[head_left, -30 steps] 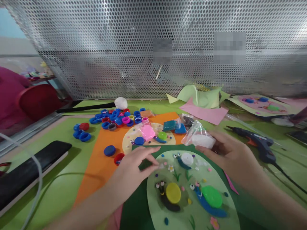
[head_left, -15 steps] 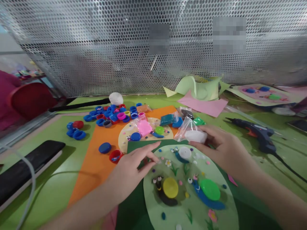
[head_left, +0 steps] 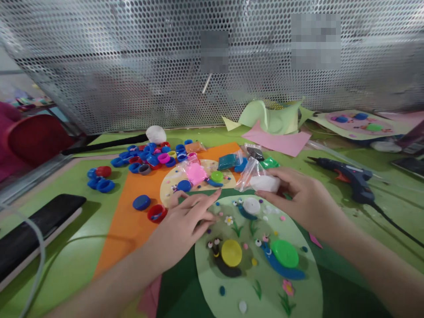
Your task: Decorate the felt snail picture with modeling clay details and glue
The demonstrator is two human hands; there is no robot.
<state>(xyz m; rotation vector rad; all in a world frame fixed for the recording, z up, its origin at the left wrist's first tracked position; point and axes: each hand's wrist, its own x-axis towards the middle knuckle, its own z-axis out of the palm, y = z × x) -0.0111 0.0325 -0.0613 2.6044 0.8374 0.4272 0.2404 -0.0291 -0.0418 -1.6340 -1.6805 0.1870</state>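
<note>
My right hand (head_left: 294, 190) grips a clear plastic bag of white modelling clay (head_left: 265, 183) between thumb and fingers, just beyond the top edge of a pale green oval card (head_left: 251, 287). Over that card's upper left edge hovers my left hand (head_left: 188, 221), index finger stretched out and the other fingers partly curled; I see nothing held in it. On the card are clay snails with bottle-cap shells: a yellow cap (head_left: 231, 253), a green cap (head_left: 285, 253) and a white cap (head_left: 251, 205). Clay flowers, leaves and dots surround them.
Loose bottle caps (head_left: 149, 154) are heaped at the back left. Bags of pink clay (head_left: 196, 173) and teal clay (head_left: 227, 161) lie behind the card. A glue gun (head_left: 347, 174) rests at right, a black phone-like slab (head_left: 43, 229) at left. Perforated metal (head_left: 149, 66) backs the table.
My left hand's index finger has stretched away from the thumb, and the fingers have spread. My right hand keeps hold of the clay bag. The view has shifted slightly.
</note>
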